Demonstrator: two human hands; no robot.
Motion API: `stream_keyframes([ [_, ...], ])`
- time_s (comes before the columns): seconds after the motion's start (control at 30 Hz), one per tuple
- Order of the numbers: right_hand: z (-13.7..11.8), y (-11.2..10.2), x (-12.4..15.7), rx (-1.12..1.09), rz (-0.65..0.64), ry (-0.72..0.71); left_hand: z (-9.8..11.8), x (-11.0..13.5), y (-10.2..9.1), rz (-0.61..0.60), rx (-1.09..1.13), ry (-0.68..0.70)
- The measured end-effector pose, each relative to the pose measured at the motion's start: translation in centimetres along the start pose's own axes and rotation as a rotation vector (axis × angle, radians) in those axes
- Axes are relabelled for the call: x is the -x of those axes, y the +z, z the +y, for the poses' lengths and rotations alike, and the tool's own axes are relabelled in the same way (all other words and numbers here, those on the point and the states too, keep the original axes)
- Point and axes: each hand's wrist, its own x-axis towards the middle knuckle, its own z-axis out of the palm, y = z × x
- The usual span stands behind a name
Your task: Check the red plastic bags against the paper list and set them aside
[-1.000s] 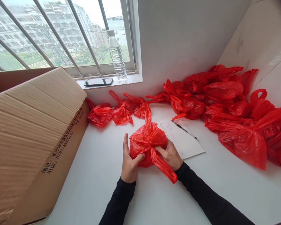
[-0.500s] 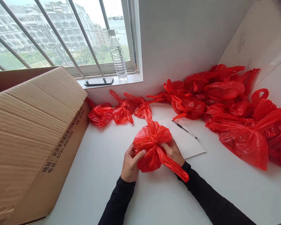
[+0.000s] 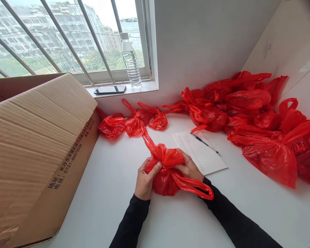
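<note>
Daylight from a barred window (image 3: 77,38) falls across a white table (image 3: 105,168) set against a grey wall (image 3: 196,44). On the sill (image 3: 152,86) are a phone (image 3: 110,90) and an upright water bottle (image 3: 131,65).

Both hands grip one tied red bag (image 3: 167,182), which is above the near middle of the table. The left hand (image 3: 145,177) is half curled, fingers behind the bag and thumb pressed in near its gathered neck; the right hand (image 3: 189,168) is similarly bent round the other side, its thumb against the plastic.

Compared with a second ago, the bag sits a little nearer the body and is turned: its upper handle loop (image 3: 148,143), which pointed straight away, now slants left, and its lower loop (image 3: 186,184) has swung right, across the right wrist. The left index finger, raised before, is now wrapped in.

A cardboard box (image 3: 41,137) bounds the left side, with a broad strip of tabletop between it and the left hand. Along the far edge is a row of three smaller bags (image 3: 136,124). A written sheet (image 3: 212,163) with a pen (image 3: 204,142) lies just beyond the right hand, and a heap of red bags (image 3: 250,113) fills the far right corner. More tabletop opens right of the right forearm.
</note>
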Motion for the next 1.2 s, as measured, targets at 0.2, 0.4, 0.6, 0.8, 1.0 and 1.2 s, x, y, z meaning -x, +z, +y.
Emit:
stream_keyframes([
  [0.2, 0.2, 0.4, 0.0, -0.046, 0.016, 0.034, -0.5, -0.5, 0.1, 0.11, 0.092, 0.033],
  [0.4, 0.4, 0.1, -0.1, -0.009, 0.127, 0.064, 0.3, 0.1, 0.0, -0.016, 0.063, 0.023],
  [0.6, 1.5, -0.4, -0.5, -0.022, 0.214, 0.029, -0.1, -0.1, -0.3, -0.078, -0.016, 0.016],
  [0.8, 1.8, 0.2, -0.5, -0.082, 0.239, -0.004, -0.5, -0.8, -0.7, 0.021, 0.017, 0.03],
  [1.0, 1.5, 0.2, -0.4, -0.067, 0.242, -0.025, 0.1, -0.2, 0.0, 0.021, 0.11, -0.031],
  [1.2, 1.4, 0.4, -0.4, -0.124, 0.31, -0.028, 0.2, 0.1, 0.1, -0.045, 0.106, -0.051],
])
